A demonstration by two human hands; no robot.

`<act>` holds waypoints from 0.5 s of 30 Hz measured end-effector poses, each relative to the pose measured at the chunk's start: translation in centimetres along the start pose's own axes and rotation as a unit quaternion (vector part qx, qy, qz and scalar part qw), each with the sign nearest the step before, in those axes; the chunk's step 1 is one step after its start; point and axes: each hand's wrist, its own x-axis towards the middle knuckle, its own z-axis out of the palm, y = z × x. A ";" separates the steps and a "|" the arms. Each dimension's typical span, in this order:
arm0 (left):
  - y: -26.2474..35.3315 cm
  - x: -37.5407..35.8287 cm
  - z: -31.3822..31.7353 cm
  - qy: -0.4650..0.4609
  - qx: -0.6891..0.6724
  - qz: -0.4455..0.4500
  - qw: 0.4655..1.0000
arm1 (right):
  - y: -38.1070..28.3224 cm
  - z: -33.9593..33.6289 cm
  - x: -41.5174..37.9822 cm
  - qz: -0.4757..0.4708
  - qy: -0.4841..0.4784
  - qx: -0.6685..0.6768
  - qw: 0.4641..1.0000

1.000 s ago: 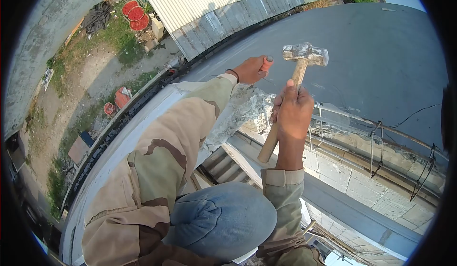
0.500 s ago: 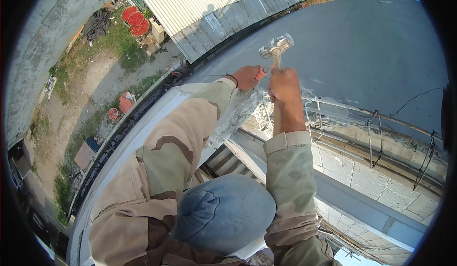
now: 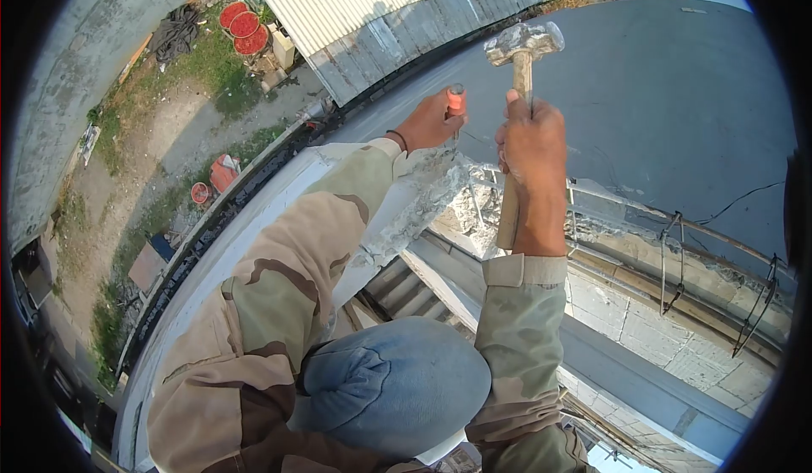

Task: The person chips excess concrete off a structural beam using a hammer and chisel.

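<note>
My left hand [image 3: 429, 123] is closed around a chisel [image 3: 456, 101] with an orange grip. Its metal top points up, and its lower end meets the chipped concrete edge [image 3: 423, 192], though the tip is hard to make out. In my right hand [image 3: 536, 147] is a club hammer [image 3: 524, 43], gripped by its wooden handle. The dusty steel head sits above and to the right of the chisel, apart from it. The handle's lower end runs down beside my wrist.
Bare steel rebar [image 3: 643, 209] with wire stirrups runs along the broken edge at right, beside a grey slab [image 3: 643, 84]. My knee [image 3: 397, 380] is bent at the bottom. Far below lie a yard [image 3: 178, 134], red baskets [image 3: 244, 24] and a metal roof [image 3: 330, 3].
My right hand has carried the hammer right and slightly up, away from the chisel. My left hand has shifted a little left and up, and the chisel stands more upright.
</note>
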 end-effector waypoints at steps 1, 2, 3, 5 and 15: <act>0.4 -0.1 -0.4 -0.006 -0.019 -0.015 1.000 | -0.3 0.0 -0.3 0.009 -0.023 0.020 0.999; 0.9 -0.5 -0.3 -0.007 -0.020 -0.018 1.000 | -0.4 0.0 -0.5 0.011 -0.024 0.020 0.999; 1.2 -0.9 -0.1 -0.008 -0.003 -0.014 1.000 | -0.6 0.0 -0.6 0.014 -0.026 0.032 0.999; 2.0 -1.1 0.4 -0.006 0.012 -0.008 1.000 | -0.9 -0.2 -0.7 0.013 -0.027 0.040 0.999; 6.9 2.1 2.1 -0.155 0.081 0.022 0.984 | -2.1 -3.3 -2.4 -0.006 0.041 0.034 0.999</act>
